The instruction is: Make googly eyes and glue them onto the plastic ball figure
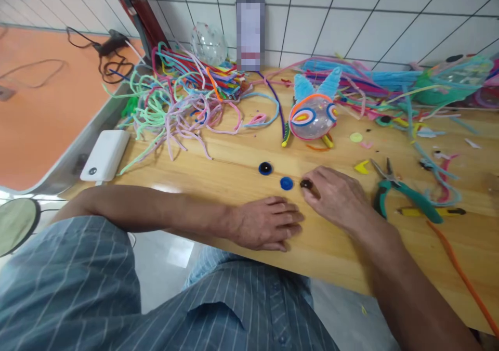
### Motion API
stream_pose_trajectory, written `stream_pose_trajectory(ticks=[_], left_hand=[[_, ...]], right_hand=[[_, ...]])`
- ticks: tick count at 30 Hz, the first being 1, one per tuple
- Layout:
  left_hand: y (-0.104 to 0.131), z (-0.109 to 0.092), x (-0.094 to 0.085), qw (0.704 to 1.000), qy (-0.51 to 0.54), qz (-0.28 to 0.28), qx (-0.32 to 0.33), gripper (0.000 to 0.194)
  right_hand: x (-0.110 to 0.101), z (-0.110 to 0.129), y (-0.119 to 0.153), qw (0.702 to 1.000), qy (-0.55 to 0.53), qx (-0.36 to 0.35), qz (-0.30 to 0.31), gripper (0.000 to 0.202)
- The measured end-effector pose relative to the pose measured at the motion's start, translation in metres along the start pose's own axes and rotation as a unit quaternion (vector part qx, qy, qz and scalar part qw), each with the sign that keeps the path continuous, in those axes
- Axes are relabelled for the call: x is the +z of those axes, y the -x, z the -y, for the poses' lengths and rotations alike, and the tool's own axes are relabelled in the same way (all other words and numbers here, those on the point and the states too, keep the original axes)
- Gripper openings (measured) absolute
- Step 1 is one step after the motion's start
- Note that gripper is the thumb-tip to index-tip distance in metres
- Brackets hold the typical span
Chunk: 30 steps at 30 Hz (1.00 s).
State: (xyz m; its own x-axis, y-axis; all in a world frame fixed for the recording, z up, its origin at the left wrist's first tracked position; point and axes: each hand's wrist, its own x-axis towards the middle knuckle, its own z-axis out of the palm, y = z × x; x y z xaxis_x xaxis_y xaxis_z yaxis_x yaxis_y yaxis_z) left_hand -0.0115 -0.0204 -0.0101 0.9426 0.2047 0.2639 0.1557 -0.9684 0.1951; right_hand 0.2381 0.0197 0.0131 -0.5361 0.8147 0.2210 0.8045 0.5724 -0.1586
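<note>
Your left hand [267, 223] lies flat on the wooden table [234, 177], fingers spread. Your right hand [335, 195] holds a small dark piece [306, 184] at its fingertips, just beside a blue disc [286, 183].

Two round blue pieces [286, 183] and one small black piece [306, 184] are visible. There is one phone [250, 35], one power bank [105, 155], one pair of pliers [418, 200] and one yellow cutter [415, 212].
</note>
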Motion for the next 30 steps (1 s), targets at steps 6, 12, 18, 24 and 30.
stream_pose_trajectory(ticks=[6,12,18,24,30], left_hand=[[0.003,0.004,-0.002,0.999,0.030,-0.032,0.012,0.049],[0.007,0.006,-0.003,0.997,0.059,-0.048,0.000,0.042],[0.005,0.007,-0.002,0.996,0.056,-0.065,0.000,0.037],[0.006,0.007,-0.003,0.996,0.065,-0.061,0.002,0.037],[0.005,0.007,-0.005,0.996,0.062,-0.065,-0.001,0.036]], right_hand=[[-0.014,-0.009,-0.008,0.966,-0.221,0.106,0.088,0.012],[-0.032,0.000,-0.023,0.925,-0.297,0.185,0.147,0.023],[-0.020,0.011,-0.034,0.906,-0.336,0.209,0.151,0.020],[-0.010,0.016,-0.037,0.916,-0.308,0.210,0.151,0.013],[-0.018,0.017,-0.029,0.940,-0.277,0.176,0.097,0.016]])
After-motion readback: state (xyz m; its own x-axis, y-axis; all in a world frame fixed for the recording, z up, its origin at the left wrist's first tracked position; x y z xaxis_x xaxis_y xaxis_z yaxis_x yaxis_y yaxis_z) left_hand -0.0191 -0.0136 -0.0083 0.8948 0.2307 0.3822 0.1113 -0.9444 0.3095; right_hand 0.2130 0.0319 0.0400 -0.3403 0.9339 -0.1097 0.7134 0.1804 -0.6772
